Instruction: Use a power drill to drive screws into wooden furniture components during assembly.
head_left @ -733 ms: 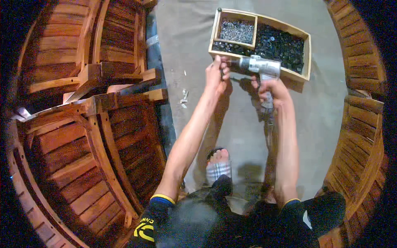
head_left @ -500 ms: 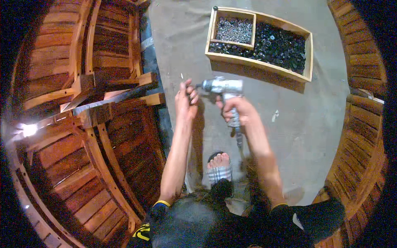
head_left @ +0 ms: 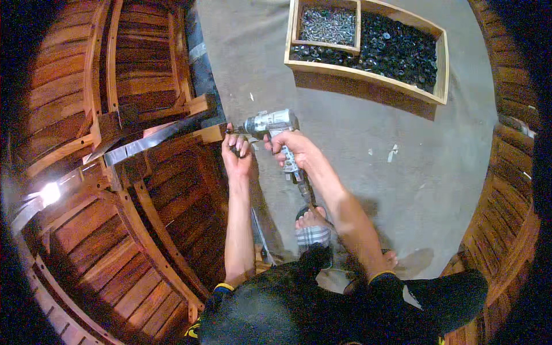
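Observation:
My right hand (head_left: 294, 148) is wrapped round the handle of a silver air impact wrench (head_left: 271, 122), with a hose fitting below the grip. The wrench's nose points left, toward the end of a wooden rail (head_left: 211, 134). Right at that nose, my left hand (head_left: 237, 158) has its fingers curled in. Whatever small piece they may hold is too hidden to make out. Reddish-brown slatted wooden furniture (head_left: 129, 241) fills the left side, its rail ends close to my left fingers.
A wooden tray (head_left: 368, 75) lies on the grey floor ahead, holding small silver screws or bolts (head_left: 328, 26) in one compartment and dark washer-like parts (head_left: 399, 49) around it. More slatted wood (head_left: 500, 213) stands at the right. My sandalled foot (head_left: 313, 233) is below the wrench.
Both hands and the wrench have moved left, bringing the wrench nose close to the wooden rail's end. The view has shifted a little, and the tray now sits higher in it.

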### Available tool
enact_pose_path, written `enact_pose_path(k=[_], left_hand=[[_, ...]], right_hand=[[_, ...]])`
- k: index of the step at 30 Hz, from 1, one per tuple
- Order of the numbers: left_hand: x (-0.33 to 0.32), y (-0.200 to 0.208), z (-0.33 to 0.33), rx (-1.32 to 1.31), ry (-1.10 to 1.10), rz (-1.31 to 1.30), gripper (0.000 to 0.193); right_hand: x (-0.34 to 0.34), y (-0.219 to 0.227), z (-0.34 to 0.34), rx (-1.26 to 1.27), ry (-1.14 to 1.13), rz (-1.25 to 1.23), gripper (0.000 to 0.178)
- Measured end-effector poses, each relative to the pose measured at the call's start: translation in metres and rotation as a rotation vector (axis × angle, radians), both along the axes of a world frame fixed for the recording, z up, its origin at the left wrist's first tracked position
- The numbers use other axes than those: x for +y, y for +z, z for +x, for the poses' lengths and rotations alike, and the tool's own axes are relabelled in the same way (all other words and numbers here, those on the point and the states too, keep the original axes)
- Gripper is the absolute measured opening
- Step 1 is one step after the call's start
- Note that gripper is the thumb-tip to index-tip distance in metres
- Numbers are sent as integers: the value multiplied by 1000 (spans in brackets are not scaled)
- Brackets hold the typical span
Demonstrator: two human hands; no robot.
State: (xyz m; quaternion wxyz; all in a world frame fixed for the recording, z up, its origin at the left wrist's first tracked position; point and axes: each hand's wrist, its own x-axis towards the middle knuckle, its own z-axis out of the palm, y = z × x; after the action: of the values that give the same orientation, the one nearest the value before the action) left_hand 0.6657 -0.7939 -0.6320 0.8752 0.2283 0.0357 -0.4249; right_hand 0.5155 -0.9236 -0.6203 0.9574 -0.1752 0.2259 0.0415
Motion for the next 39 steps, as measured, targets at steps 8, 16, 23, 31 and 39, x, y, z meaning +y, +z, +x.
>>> enact_pose_path(k=[8, 16, 23, 31, 39], left_hand=[[-24, 10, 14, 24, -26, -14, 23], [-33, 15, 19, 57, -9, 58, 18], [-41, 18, 23, 37, 25, 168, 17], [10, 76, -24, 133, -151, 507, 21], [38, 122, -82, 108, -186, 556, 25]], right_hand=[[-21, 7, 19, -30, 0, 50, 28], [-34, 9, 25, 27, 21, 75, 26], [-45, 7, 32, 17, 46, 101, 26], [-60, 7, 38, 31, 75, 154, 25], [-74, 9, 45, -12, 112, 149, 25]])
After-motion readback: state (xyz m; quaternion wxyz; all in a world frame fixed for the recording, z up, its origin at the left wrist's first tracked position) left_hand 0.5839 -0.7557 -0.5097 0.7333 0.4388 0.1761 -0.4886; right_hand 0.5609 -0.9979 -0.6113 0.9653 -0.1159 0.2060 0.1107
